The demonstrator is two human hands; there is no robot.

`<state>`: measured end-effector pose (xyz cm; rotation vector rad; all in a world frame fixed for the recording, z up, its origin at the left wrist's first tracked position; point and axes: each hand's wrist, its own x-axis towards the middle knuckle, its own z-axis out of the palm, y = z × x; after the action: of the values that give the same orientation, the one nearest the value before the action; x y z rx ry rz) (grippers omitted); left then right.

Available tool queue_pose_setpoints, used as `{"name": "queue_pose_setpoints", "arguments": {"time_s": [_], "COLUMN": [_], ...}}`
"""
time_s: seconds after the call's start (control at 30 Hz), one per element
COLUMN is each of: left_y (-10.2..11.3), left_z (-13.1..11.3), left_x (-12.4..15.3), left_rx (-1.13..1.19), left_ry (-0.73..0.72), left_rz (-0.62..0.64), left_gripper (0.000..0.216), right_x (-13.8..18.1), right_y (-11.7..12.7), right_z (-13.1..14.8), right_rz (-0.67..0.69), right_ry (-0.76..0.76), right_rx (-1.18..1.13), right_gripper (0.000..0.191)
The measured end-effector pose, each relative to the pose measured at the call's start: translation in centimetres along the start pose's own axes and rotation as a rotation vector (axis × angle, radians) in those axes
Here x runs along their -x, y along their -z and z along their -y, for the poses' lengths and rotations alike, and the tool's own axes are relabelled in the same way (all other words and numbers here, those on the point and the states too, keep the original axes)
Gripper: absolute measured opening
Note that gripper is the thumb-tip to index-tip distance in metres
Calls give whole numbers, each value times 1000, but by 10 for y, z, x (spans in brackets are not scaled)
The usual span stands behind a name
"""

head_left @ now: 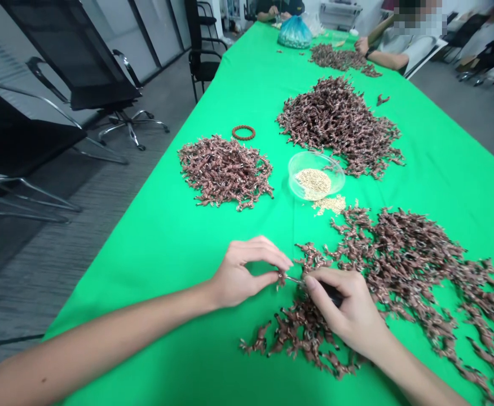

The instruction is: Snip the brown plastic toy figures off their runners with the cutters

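My left hand (245,270) pinches a small brown animal figurine (281,278) between thumb and fingertips. In my right hand (354,304) is a screwdriver (335,295) with a black handle. Its thin metal shaft points left and its tip meets the figurine; the exact contact is hidden by my fingers. Beneath and around my right hand lies a loose spread of similar figurines (301,327). Ahead of both hands stands a clear plastic bowl (294,189) of tiny gold-coloured pieces (313,181), and more of these pieces (332,204) are spilled beside it.
Figurine heaps lie at left (228,172), centre back (335,124) and right (416,248) on the green cloth (145,254). A brown beaded bracelet (243,133) is near the left heap. Two people sit farther along, near a blue bag (295,32). Office chairs (98,84) stand left.
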<state>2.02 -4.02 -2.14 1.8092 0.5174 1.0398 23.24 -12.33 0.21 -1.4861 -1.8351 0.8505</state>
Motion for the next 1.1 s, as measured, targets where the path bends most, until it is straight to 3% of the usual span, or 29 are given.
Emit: {"name": "queue_pose_setpoints", "arguments": {"time_s": [0.2, 0.3, 0.43, 0.5, 0.6, 0.7, 0.8, 0.97, 1.1], "left_y": [-4, 5, 40, 64, 98, 121, 133, 142, 139], "left_z": [1, 2, 1, 2, 12, 28, 41, 47, 33], "left_x": [3, -4, -36, -60, -98, -127, -139, -129, -114], "left_rx": [6, -97, -415, -565, -742, -806, -790, -836, -892], "left_ry": [121, 103, 31, -30, -78, -54, 3, 90, 73], "left_rz": [-57, -127, -304, -468, -595, -599, -541, -452, -519], "left_gripper": [18, 10, 5, 7, 14, 16, 17, 24, 42], "right_x": [1, 2, 3, 3, 2, 1, 1, 1, 2], "right_y": [2, 5, 7, 7, 6, 5, 4, 5, 6], "right_z": [-7, -12, -16, -16, -13, -12, -12, -13, -14], "right_rz": [-86, -127, -134, -130, -115, -93, -82, -81, -129], "right_ry": [14, 34, 56, 75, 88, 88, 99, 111, 123], "right_rx": [-86, -115, -112, -102, -95, -89, -75, -64, -96], "right_gripper": [20, 15, 15, 16, 17, 19, 20, 22, 21]}}
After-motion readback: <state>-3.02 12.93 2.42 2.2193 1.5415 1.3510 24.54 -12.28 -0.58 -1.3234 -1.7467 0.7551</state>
